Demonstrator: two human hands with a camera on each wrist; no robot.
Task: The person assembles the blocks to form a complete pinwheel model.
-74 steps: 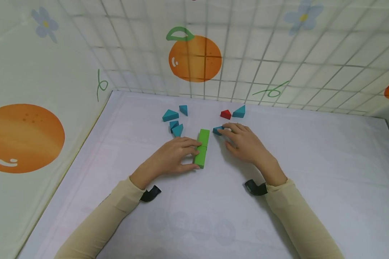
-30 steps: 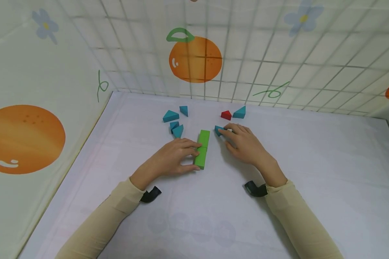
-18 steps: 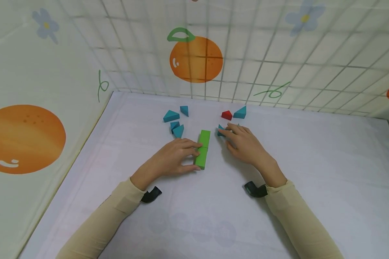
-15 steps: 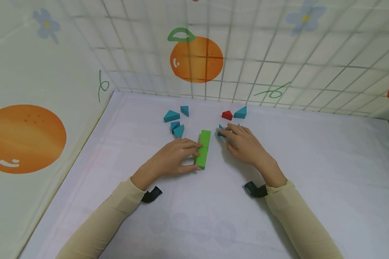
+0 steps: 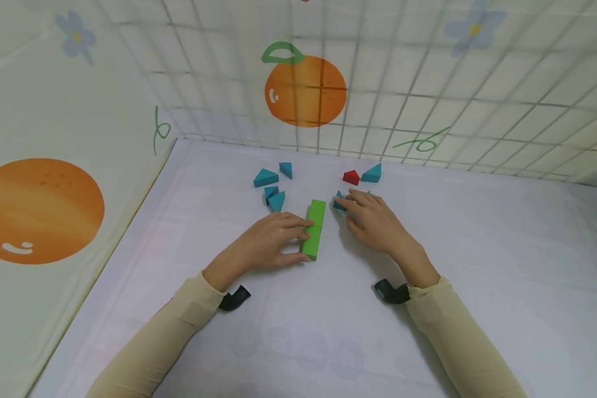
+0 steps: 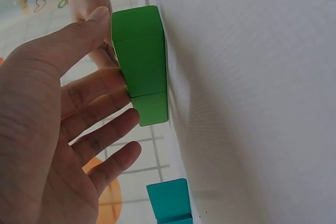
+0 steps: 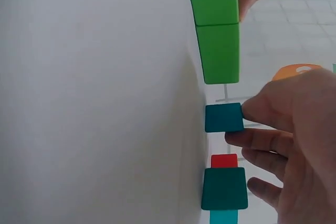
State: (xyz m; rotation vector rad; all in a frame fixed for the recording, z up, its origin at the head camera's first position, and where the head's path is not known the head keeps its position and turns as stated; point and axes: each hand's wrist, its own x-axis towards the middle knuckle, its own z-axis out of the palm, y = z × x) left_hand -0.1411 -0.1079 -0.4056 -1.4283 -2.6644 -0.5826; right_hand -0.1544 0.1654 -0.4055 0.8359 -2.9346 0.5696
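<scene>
Two green rectangular blocks [image 5: 317, 213] lie end to end on the white table cloth. My left hand [image 5: 273, 239] rests its fingertips along their left side, with the thumb at the near block. In the left wrist view, thumb and fingers touch the same side of the green blocks [image 6: 139, 61], fingers fairly straight. My right hand [image 5: 378, 224] pinches a small blue triangular block [image 5: 338, 202] between thumb and index finger; in the right wrist view that blue block [image 7: 224, 117] sits close to the cloth. Another blue block [image 5: 370, 193] peeks out behind the right fingers, mostly hidden.
Several blue triangular blocks [image 5: 266, 177] lie at the back left beyond my left hand. A red block [image 5: 351, 177] sits beside a blue triangular block [image 5: 372, 173] at the back right. A patterned cloth wall [image 5: 403, 72] closes off the far side.
The small blue block at my right fingertips has turned, its point now facing away, and shifted slightly right. A second blue block shows behind that hand. The left hand keeps its place on the green blocks.
</scene>
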